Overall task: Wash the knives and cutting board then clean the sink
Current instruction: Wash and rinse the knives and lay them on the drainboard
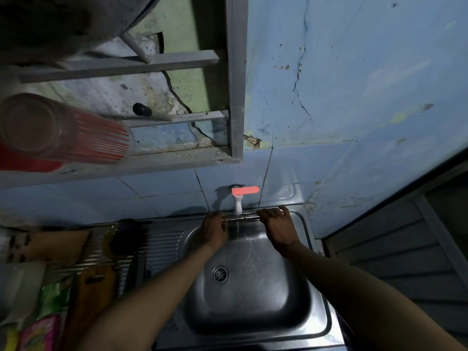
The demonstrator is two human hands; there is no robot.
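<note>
The steel sink (255,300) fills the lower middle, with its drain (220,274) showing in the basin. Water runs from a white tap (238,205) with a red lever (245,190). My left hand (214,230) is at the sink's back wall just left of the stream, fingers bent downward, with nothing visible in it. My right hand (276,226) rests on the back rim right of the tap, fingers spread. A wooden cutting board (95,295) with a handle slot lies on the drainboard at left. Beside it is a dark blade-like strip (135,268), too dim to identify.
A second wooden board (58,245) and a dark round dish (121,239) lie farther back on the ribbed drainboard (164,244). Colourful packets (48,323) sit at the lower left. A metal rack (235,97) holding a red-striped glass (65,130) hangs overhead. A grey panelled door (405,249) stands at right.
</note>
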